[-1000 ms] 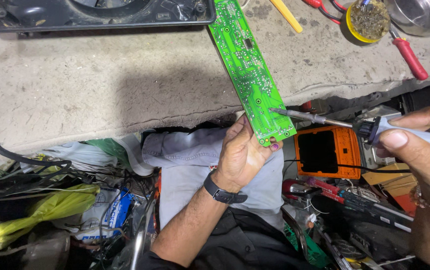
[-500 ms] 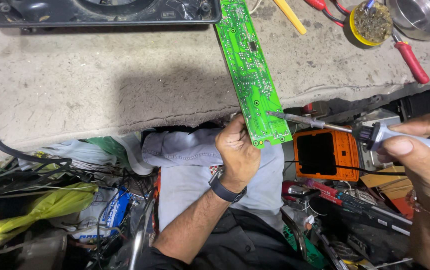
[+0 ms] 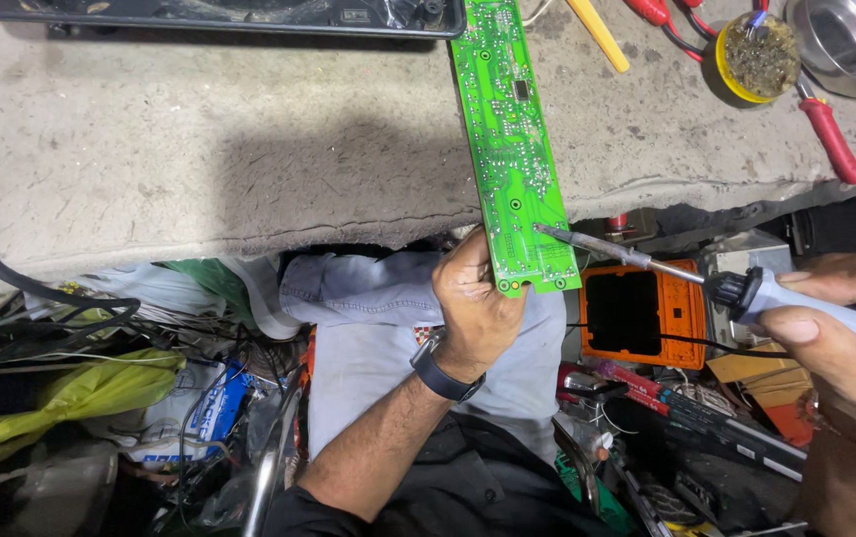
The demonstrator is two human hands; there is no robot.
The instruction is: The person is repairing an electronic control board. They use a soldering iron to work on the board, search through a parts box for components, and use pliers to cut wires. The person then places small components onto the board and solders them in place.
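Observation:
My left hand [image 3: 473,303] grips the near end of a long green circuit board [image 3: 512,139], solder side up, held over the worn workbench [image 3: 199,149]. A dark watch sits on that wrist. My right hand [image 3: 846,328] holds a soldering iron [image 3: 706,283] by its pale grey handle. The iron's metal tip touches the board close to its near right edge.
On the bench's far side lie a black device casing [image 3: 219,12], a yellow tool handle [image 3: 597,35], red-handled tools [image 3: 831,139], a yellow tin of metal wool [image 3: 756,55] and a steel bowl [image 3: 851,45]. Below sit an orange box [image 3: 637,313], tangled cables [image 3: 40,308] and bags.
The board has swung more upright and shifted slightly right with my left hand. The soldering iron's tip has stayed against the board's near right edge.

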